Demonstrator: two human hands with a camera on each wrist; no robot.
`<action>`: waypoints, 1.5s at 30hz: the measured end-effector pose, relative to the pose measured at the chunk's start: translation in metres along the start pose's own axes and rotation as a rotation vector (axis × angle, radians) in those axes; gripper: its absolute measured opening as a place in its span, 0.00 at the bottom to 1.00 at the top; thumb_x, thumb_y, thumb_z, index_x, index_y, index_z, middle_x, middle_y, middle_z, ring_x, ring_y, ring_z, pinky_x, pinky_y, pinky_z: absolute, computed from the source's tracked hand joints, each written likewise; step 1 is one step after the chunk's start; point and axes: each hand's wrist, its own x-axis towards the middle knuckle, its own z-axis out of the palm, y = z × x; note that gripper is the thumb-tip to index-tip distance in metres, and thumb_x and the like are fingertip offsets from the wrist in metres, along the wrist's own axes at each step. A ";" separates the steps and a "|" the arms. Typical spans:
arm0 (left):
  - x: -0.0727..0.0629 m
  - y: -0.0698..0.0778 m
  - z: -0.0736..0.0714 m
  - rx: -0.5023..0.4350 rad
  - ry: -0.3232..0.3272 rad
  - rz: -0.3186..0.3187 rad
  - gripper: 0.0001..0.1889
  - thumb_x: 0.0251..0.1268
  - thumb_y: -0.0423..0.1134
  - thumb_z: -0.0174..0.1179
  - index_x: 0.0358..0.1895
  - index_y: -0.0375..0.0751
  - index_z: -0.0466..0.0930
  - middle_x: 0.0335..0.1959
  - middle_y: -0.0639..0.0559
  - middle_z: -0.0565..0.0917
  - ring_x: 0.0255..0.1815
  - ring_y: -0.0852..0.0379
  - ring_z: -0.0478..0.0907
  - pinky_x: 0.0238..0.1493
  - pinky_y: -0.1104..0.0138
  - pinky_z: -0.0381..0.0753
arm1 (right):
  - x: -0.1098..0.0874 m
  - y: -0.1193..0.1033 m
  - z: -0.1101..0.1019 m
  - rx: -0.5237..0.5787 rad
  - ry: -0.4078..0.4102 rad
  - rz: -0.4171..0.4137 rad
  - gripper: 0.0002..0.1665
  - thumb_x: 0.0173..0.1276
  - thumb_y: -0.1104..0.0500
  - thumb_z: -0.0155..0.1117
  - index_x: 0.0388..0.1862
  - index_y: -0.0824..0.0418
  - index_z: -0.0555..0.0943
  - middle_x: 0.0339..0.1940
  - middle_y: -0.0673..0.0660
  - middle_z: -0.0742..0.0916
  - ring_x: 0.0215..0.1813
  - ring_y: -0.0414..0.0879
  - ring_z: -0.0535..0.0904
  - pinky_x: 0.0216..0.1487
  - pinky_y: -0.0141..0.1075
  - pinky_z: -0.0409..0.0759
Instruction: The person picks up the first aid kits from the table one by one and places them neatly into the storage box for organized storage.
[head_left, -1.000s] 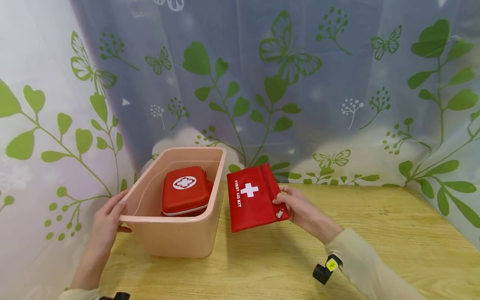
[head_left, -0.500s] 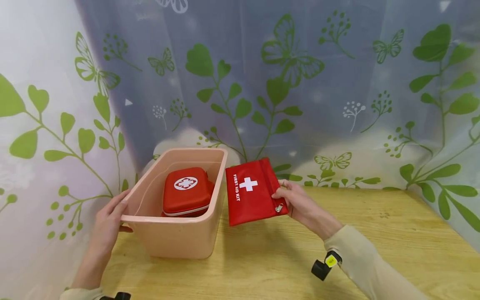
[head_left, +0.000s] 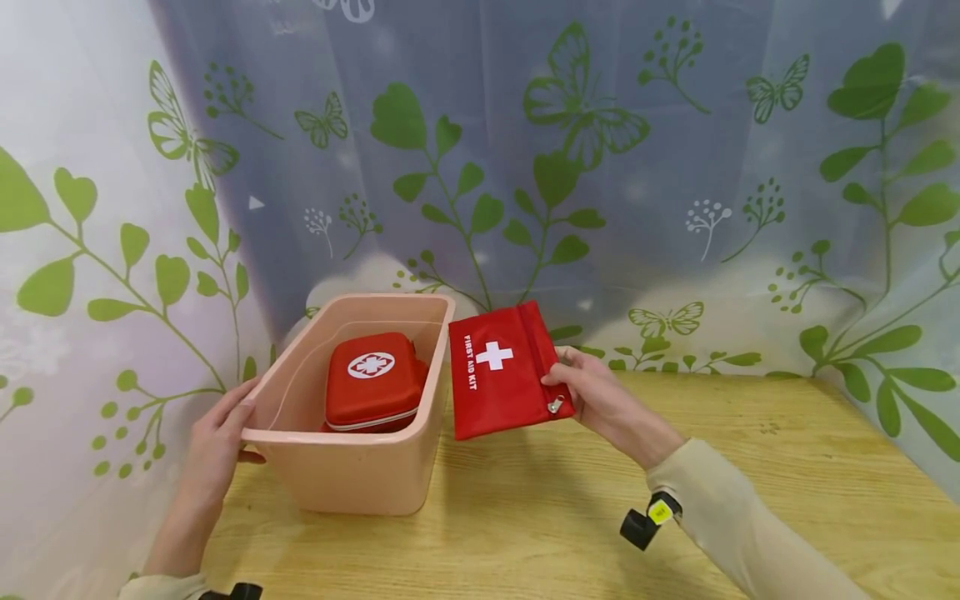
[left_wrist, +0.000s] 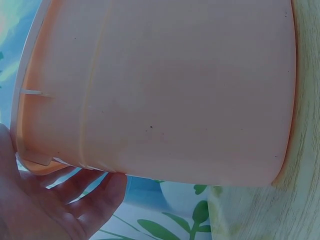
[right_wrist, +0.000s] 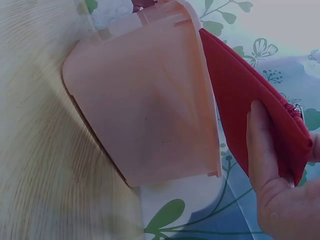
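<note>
My right hand (head_left: 602, 398) pinches a flat red zip pouch (head_left: 495, 400) by its right edge, near the metal zipper pull, thumb on top. The pouch carries a white cross and the words "FIRST AID KIT". It hangs tilted above the table, its left edge right at the bin's right rim. A pink plastic bin (head_left: 360, 475) stands at the left, and my left hand (head_left: 213, 446) grips its near-left corner by the rim. Inside lies a red hard-shell first aid case (head_left: 371, 392) with a white oval emblem, covering more red material. In the right wrist view the pouch (right_wrist: 235, 105) shows its underside.
The wooden table (head_left: 750, 483) extends to the right of the bin. A curtain (head_left: 480, 208) printed with green leaves and butterflies hangs behind the table and along its left side. Each wrist wears a black camera mount (head_left: 645, 525).
The right hand has lifted the red pouch slightly and brought it a little left, nearer the bin's rim. The left hand keeps its hold, and the bin and case stay in place.
</note>
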 end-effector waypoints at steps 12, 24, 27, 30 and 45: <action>0.000 0.004 0.000 -0.043 0.006 0.005 0.24 0.77 0.46 0.51 0.71 0.41 0.70 0.41 0.72 0.78 0.30 0.64 0.80 0.23 0.64 0.82 | 0.009 -0.009 0.018 0.004 0.005 -0.005 0.26 0.67 0.70 0.49 0.64 0.68 0.61 0.55 0.65 0.78 0.42 0.51 0.85 0.44 0.41 0.85; 0.001 0.003 0.000 -0.016 0.017 0.012 0.25 0.77 0.47 0.50 0.71 0.41 0.70 0.43 0.70 0.76 0.32 0.65 0.79 0.22 0.63 0.82 | 0.017 -0.014 0.029 0.057 0.027 -0.028 0.29 0.67 0.70 0.49 0.67 0.68 0.58 0.60 0.67 0.75 0.44 0.51 0.85 0.47 0.41 0.84; 0.001 0.004 0.000 0.003 0.019 0.017 0.25 0.78 0.48 0.49 0.71 0.41 0.69 0.44 0.69 0.75 0.32 0.65 0.79 0.23 0.63 0.82 | 0.020 -0.014 0.033 0.074 0.032 -0.034 0.29 0.67 0.70 0.49 0.67 0.68 0.58 0.60 0.66 0.75 0.44 0.50 0.84 0.47 0.40 0.84; 0.002 0.004 0.000 0.017 0.017 0.015 0.26 0.78 0.48 0.48 0.72 0.40 0.68 0.46 0.67 0.75 0.33 0.65 0.79 0.24 0.62 0.83 | 0.023 -0.015 0.039 0.094 0.045 -0.033 0.27 0.67 0.70 0.49 0.65 0.68 0.60 0.58 0.66 0.76 0.43 0.50 0.85 0.46 0.40 0.84; -0.002 0.001 0.001 0.041 0.013 0.007 0.26 0.79 0.48 0.46 0.71 0.37 0.67 0.53 0.50 0.73 0.33 0.64 0.78 0.24 0.60 0.83 | 0.032 -0.012 0.055 0.130 0.072 -0.027 0.20 0.68 0.70 0.51 0.59 0.68 0.64 0.55 0.64 0.78 0.41 0.50 0.85 0.42 0.38 0.85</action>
